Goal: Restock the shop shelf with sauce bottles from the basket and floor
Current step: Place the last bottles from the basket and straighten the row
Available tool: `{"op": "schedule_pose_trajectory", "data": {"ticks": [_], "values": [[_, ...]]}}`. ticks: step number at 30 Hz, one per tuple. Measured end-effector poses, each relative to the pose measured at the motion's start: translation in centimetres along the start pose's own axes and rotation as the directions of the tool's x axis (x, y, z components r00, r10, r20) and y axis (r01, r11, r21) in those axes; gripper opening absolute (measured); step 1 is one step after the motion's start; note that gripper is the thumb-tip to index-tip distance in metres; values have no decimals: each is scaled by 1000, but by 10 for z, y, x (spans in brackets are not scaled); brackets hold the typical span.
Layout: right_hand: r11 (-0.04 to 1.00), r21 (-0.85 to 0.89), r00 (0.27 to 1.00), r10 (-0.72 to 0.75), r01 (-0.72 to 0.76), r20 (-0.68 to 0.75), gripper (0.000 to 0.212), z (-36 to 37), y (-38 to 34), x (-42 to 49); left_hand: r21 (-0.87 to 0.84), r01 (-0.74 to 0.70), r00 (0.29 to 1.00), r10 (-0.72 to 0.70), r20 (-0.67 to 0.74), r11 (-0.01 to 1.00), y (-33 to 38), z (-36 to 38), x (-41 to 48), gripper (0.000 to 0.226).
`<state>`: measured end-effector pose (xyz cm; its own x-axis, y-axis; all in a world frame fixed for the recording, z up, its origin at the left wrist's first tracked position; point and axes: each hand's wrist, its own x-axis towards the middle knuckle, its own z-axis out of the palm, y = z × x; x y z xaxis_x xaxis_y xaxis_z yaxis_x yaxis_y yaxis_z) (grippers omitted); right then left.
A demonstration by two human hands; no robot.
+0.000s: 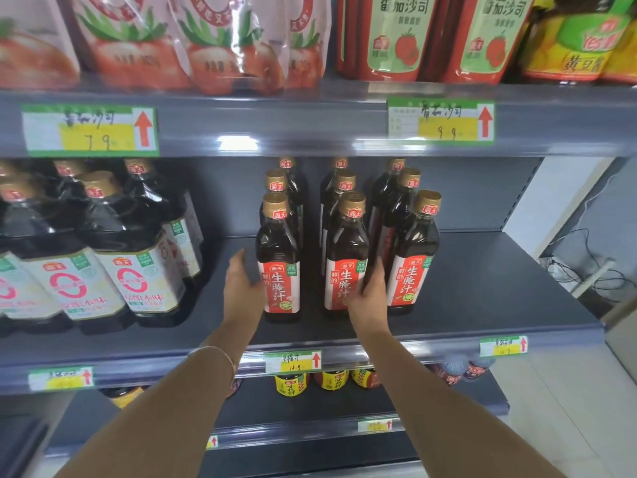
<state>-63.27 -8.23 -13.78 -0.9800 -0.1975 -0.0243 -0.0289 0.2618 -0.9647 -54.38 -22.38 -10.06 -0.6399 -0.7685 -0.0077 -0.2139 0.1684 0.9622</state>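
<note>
Dark front-left sauce bottle (278,257) between left hand (241,288), right hand (370,294).

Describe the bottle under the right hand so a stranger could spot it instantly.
On the middle shelf, right of the big white-labelled jugs, stand three rows of slim dark bottles with gold caps. It is the front bottle of the middle row, the only one with the right hand resting against its red label.
</note>
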Motion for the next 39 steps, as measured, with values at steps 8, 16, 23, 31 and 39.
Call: {"op": "schedule_pose_trajectory", "data": {"ticks": [8, 16, 23, 31, 39], "values": [[962, 198, 968, -147, 188, -205, 44, -15, -59, 1, -116, -14, 998, 8, -55, 993, 22, -2, 19, 43], [786, -260, 783, -606, 561, -143, 36, -30, -136, 5, -139, -60, 997, 52, -60, 989, 44, -9, 25, 47], [269, -721, 721, -536, 639, 439, 31, 2, -184, 21, -160, -79, 997, 74, -34, 984, 53, -22, 48, 47], [469, -607, 767, -396, 642, 505, 39, 41, -197, 28, -142, -159, 986, 164, 27, 977, 47, -20, 86, 40], [455, -738, 868, -266, 497, 420, 33, 56, -197, 62, -239, -179, 952, 230, 202, 954, 61, 10, 140, 38]]}}
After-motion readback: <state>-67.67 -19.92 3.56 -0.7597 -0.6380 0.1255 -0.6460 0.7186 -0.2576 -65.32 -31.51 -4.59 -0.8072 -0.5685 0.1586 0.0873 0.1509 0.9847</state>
